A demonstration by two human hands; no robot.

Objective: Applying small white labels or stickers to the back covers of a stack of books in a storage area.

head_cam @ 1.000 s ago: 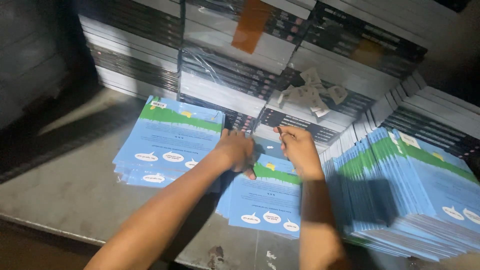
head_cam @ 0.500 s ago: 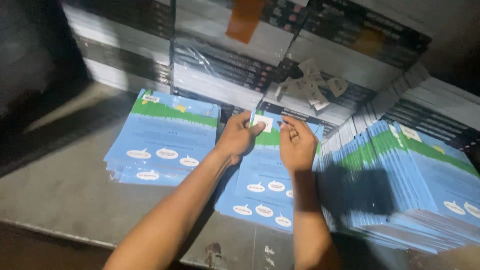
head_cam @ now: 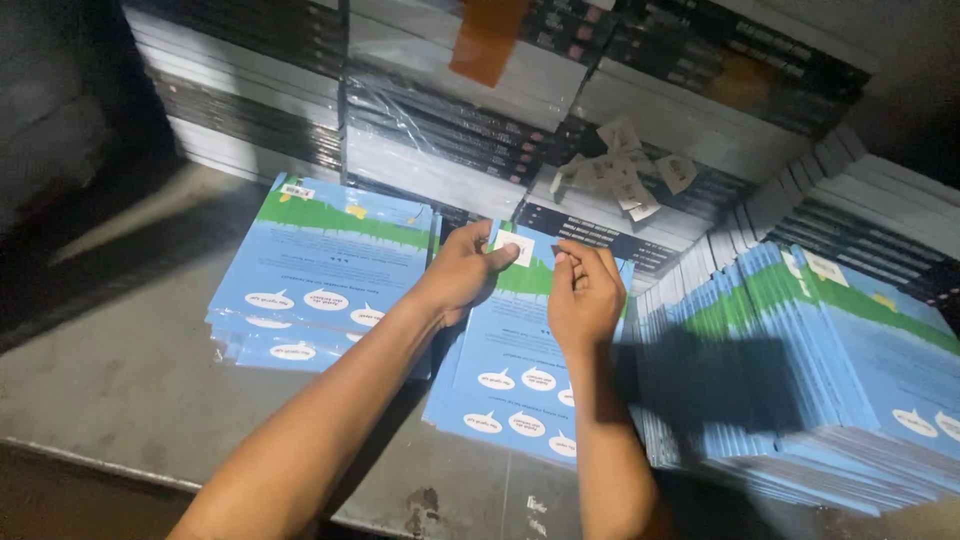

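The left hand [head_cam: 462, 272] pinches a small white square sticker [head_cam: 516, 248] between thumb and fingers, holding it over the far edge of the middle stack of thin blue booklets with green bands and white speech bubbles [head_cam: 520, 370]. The right hand [head_cam: 583, 296] sits just to the right of it, fingers curled inward with the fingertips drawn together near the sticker; whether they grip anything cannot be told. Both hands hover over the far part of that stack, which lies on a grey metal table [head_cam: 110, 380].

To the left lies a second, lower stack of the same blue booklets [head_cam: 320, 270], near the middle one but apart from it. To the right a large fanned pile of blue booklets [head_cam: 800, 380] slopes toward the near right corner. Beyond the hands, a loose heap of small white paper labels [head_cam: 625, 170] rests on shrink-wrapped bundles of dark-spined books [head_cam: 440, 130], which rise as a wall along the far side. A strip of brown tape [head_cam: 487, 38] sticks to the wrap at the top.
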